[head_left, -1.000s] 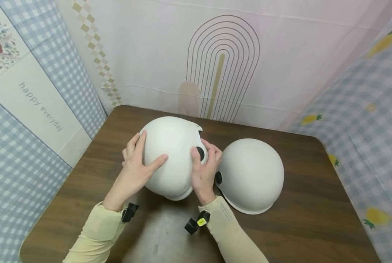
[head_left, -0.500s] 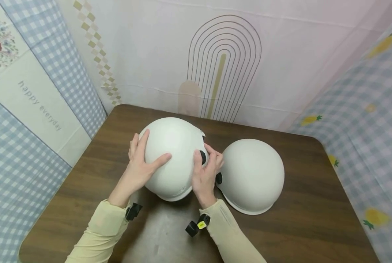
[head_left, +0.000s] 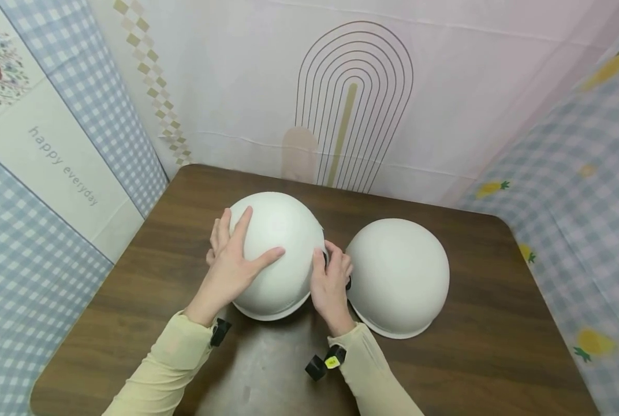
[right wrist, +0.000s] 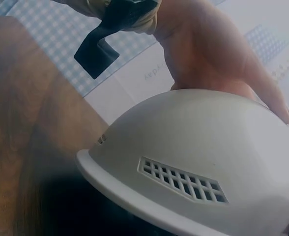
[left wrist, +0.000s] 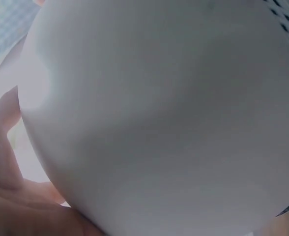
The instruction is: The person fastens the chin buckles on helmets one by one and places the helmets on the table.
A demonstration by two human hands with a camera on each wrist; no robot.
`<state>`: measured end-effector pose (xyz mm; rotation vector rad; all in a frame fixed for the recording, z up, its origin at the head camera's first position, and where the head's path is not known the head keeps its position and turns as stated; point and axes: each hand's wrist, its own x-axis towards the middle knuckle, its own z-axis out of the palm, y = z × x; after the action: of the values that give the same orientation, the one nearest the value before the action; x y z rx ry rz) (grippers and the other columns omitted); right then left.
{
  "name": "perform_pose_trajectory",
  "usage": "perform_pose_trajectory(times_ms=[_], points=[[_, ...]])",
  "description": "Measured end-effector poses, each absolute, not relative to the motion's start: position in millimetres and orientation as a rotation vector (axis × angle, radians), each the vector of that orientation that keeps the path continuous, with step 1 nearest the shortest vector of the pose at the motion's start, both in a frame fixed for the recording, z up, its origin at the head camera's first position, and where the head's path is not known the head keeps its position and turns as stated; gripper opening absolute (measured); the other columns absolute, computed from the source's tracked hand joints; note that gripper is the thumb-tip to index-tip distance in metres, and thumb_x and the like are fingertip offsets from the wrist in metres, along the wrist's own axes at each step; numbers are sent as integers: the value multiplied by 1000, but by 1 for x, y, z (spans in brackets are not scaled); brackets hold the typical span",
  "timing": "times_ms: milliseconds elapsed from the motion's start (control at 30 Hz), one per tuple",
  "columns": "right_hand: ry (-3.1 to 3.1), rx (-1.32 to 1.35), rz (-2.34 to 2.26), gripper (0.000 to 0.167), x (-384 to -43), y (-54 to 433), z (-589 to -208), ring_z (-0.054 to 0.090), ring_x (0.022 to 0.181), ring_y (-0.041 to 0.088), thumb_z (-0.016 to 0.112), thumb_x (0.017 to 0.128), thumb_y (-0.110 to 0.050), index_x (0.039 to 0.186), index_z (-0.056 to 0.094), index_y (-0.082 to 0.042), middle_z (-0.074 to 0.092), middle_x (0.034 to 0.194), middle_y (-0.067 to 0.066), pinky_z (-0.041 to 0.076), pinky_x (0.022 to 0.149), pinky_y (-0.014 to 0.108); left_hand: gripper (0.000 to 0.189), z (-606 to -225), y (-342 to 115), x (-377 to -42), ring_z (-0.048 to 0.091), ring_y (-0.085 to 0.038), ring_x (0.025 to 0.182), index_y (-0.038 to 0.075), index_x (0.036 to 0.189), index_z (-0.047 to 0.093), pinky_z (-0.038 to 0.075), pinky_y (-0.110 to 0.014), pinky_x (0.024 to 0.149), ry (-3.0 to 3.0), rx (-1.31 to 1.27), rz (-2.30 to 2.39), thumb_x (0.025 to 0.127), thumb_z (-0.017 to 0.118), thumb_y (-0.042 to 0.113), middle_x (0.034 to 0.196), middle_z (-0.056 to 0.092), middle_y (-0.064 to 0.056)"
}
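A smooth white helmet is held dome up over the left half of the table. My left hand grips its left side, thumb lying across the dome and fingers spread round the far left. At the right edge my right hand pinches the shell, thumb outside, beside a mostly covered black fitting. The right wrist view shows a slotted vent above the helmet's rim; its inside is dark. A second white helmet rests dome up just right of my right hand.
The brown wooden table has a grey worn patch at the near side. A white patterned cloth hangs behind it. Checked cloths stand at the left and right.
The held helmet has turned and tipped with both hands, so its brow edge and black fitting show less. Both hands have shifted slightly right. The second helmet has stayed put.
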<state>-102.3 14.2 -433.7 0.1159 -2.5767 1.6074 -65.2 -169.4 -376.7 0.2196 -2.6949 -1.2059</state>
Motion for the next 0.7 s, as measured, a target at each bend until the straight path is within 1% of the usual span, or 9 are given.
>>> perform_pose_trajectory(times_ms=[167, 367, 433, 600, 700], points=[[-2636, 86, 1629, 49, -103, 14, -437, 30, 117, 35, 39, 105, -38, 137, 46, -2, 38, 129, 23, 31, 94, 53, 100, -379, -167, -68, -9, -36, 145, 27, 156, 21, 4, -73, 100, -2706, 192, -1151, 77, 67, 69, 161, -6, -12], [-2660, 10, 1713, 50, -106, 14, -446, 32, 117, 35, 39, 104, -40, 134, 50, -1, 43, 123, 20, 33, 94, 56, 100, -385, -160, -70, -8, -40, 145, 25, 155, 26, 2, -75, 99, -2719, 170, -1072, 76, 69, 68, 161, -4, -14], [-2670, -19, 1751, 51, -107, 15, -448, 32, 117, 34, 38, 104, -41, 134, 50, -2, 44, 122, 18, 32, 95, 56, 99, -386, -159, -71, -9, -39, 145, 26, 155, 26, 1, -76, 99, -2729, 165, -1065, 76, 69, 68, 161, -4, -13], [-2673, -69, 1861, 53, -107, 15, -450, 30, 120, 32, 36, 104, -44, 137, 49, -4, 41, 125, 16, 29, 100, 57, 97, -386, -158, -73, -9, -39, 145, 24, 155, 27, 1, -76, 99, -2745, 160, -1056, 77, 69, 66, 161, -3, -13], [-2669, -81, 1891, 53, -106, 16, -449, 31, 122, 32, 36, 104, -44, 138, 48, -5, 41, 126, 16, 29, 101, 57, 96, -386, -157, -73, -9, -40, 145, 23, 154, 28, 1, -76, 99, -2750, 165, -1050, 78, 70, 64, 161, -3, -14]])
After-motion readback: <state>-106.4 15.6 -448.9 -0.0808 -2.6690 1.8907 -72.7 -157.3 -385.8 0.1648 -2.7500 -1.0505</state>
